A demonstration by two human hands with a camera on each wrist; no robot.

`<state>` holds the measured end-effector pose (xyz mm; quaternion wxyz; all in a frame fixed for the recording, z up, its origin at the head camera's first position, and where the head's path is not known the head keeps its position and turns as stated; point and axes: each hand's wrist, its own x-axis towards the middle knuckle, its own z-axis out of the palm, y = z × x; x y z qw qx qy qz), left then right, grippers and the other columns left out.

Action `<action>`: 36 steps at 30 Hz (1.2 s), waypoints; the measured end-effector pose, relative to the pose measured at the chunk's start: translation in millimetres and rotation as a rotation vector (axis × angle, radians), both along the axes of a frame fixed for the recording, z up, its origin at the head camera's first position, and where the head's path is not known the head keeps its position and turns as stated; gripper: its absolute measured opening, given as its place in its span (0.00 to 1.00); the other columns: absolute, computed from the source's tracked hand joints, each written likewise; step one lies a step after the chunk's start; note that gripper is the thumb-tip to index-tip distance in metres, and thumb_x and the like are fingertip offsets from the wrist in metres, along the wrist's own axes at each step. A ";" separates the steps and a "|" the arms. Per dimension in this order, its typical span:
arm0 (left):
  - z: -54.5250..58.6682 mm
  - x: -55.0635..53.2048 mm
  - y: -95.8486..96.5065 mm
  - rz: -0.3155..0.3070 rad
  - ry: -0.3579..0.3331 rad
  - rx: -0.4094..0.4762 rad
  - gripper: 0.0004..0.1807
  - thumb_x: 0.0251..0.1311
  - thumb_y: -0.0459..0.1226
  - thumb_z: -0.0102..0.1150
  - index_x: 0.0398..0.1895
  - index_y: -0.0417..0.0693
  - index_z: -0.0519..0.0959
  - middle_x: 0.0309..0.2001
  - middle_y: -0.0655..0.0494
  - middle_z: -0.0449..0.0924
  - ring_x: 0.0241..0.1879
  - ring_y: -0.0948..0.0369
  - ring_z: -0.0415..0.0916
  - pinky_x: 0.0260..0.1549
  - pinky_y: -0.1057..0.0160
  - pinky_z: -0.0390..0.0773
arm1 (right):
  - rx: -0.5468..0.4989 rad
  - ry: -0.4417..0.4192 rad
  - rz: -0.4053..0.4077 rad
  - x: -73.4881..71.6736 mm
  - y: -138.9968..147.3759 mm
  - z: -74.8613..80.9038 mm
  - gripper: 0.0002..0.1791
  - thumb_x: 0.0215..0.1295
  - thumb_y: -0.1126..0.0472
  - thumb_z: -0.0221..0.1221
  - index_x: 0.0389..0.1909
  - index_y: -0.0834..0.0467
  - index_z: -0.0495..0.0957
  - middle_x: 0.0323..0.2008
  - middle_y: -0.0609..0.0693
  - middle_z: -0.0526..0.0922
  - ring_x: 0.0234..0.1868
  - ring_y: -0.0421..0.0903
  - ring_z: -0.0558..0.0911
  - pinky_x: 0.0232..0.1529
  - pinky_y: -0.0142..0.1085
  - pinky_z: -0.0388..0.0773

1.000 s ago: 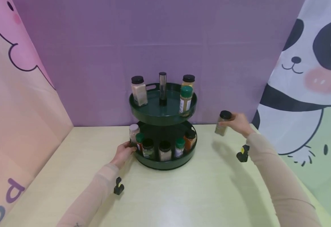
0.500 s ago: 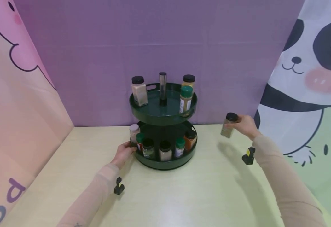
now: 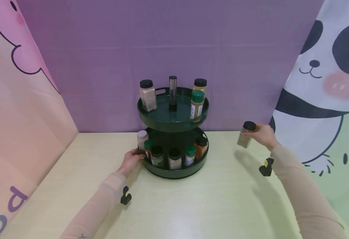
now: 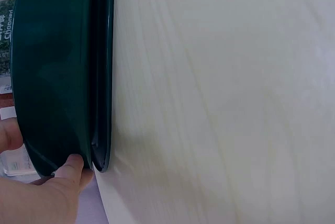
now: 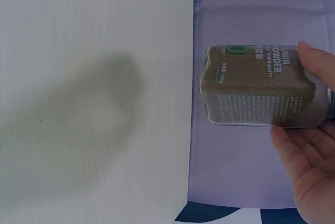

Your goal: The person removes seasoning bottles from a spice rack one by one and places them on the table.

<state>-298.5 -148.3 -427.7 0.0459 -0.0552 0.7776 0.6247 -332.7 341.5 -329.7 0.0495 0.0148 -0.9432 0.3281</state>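
Note:
A dark green two-tier turntable (image 3: 174,173) stands on the table with spice jars on both tiers. At its left side my left hand (image 3: 131,161) grips the lower tier's wall; in the left wrist view the fingers (image 4: 68,174) lie against that green wall (image 4: 52,77). My right hand (image 3: 263,135) pinches a black-capped jar of cumin powder (image 3: 244,135) and holds it above the table, right of the turntable. Brown powder fills most of this cumin jar (image 5: 256,82) in the right wrist view, where thumb and fingers hold it near the cap end.
The upper tier carries a square black-capped jar (image 3: 148,98), a green-capped jar (image 3: 197,106) and a yellowish jar (image 3: 199,84) around a central post (image 3: 173,93). Several jars, among them a pink-capped one (image 3: 142,141), stand in the lower tier. A purple backdrop (image 3: 108,83) rises behind the table (image 3: 192,205).
My right hand has moved rightward and slightly down with the cumin jar, away from the turntable. The left hand stays on the lower tier, and the turntable has not turned.

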 end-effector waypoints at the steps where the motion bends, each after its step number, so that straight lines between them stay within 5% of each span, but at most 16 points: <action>1: 0.1 0.1 0.4 0.000 0.000 -0.002 0.30 0.59 0.29 0.45 0.66 0.31 0.56 0.65 0.35 0.59 0.63 0.46 0.60 0.62 0.52 0.64 | 0.001 0.004 0.000 0.1 1.3 -0.7 0.37 0.52 0.44 0.63 0.55 0.65 0.70 0.51 0.70 0.74 0.52 0.64 0.73 0.51 0.56 0.69; 21: 0.1 0.9 -1.0 -0.011 -0.002 0.025 0.30 0.59 0.29 0.45 0.66 0.31 0.55 0.65 0.35 0.58 0.64 0.46 0.59 0.62 0.51 0.63 | -0.012 -0.033 -0.032 4.8 11.2 -18.1 0.37 0.51 0.42 0.63 0.51 0.68 0.71 0.50 0.70 0.75 0.51 0.63 0.73 0.50 0.56 0.71; 36: 0.1 1.2 -1.6 -0.010 -0.003 0.027 0.30 0.60 0.29 0.45 0.67 0.32 0.54 0.66 0.35 0.57 0.65 0.46 0.57 0.63 0.52 0.62 | -0.026 0.020 -0.047 7.5 11.8 -32.9 0.32 0.50 0.46 0.65 0.47 0.67 0.75 0.45 0.66 0.80 0.48 0.61 0.76 0.48 0.52 0.72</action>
